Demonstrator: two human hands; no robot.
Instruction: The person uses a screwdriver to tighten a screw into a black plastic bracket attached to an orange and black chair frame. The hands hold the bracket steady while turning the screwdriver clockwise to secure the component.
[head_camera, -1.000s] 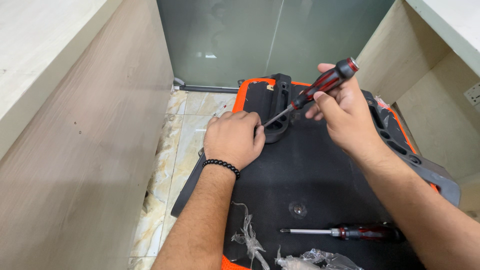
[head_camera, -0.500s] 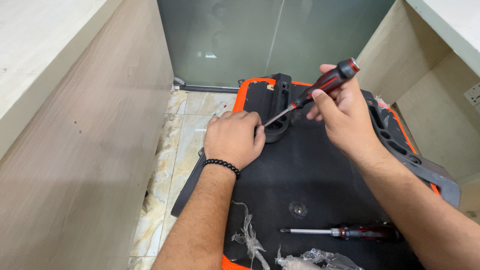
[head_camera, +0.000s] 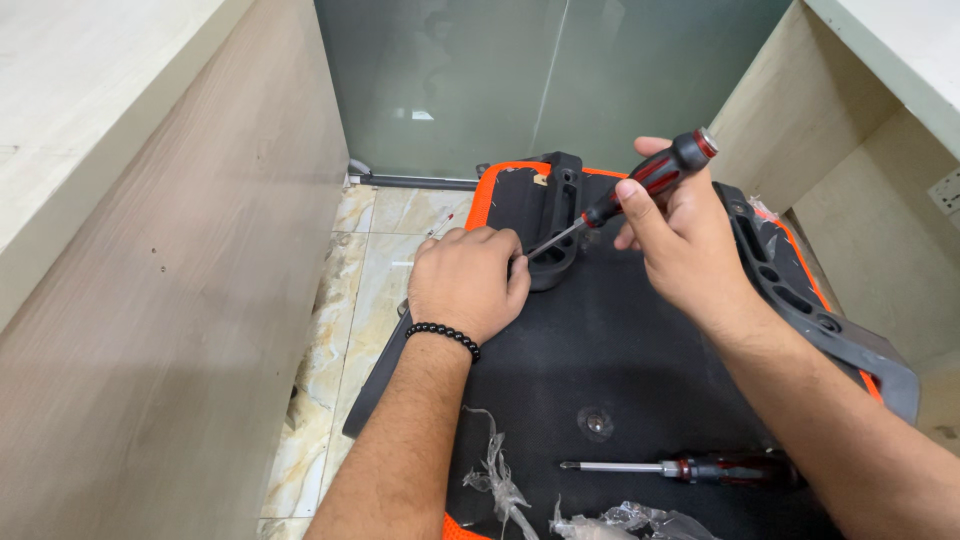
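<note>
Little has moved since the earlier frame: right hand (head_camera: 690, 245) stays clamped on the red-and-black-handled screwdriver (head_camera: 640, 185), tip at the black plastic armrest bracket (head_camera: 556, 225). Left hand (head_camera: 465, 280), grip closed, steadies that bracket on the black orange-edged chair seat (head_camera: 620, 350), so driving continues.

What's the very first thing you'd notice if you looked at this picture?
Right in the middle, the right hand holds a red-and-black screwdriver tilted, its tip down at a black plastic bracket, where the left hand rests. They work on a big black panel with a bright orange edge lying over the marble floor. Near the bottom edge, a second screwdriver lies flat on the panel beside crumpled clear plastic.
</note>
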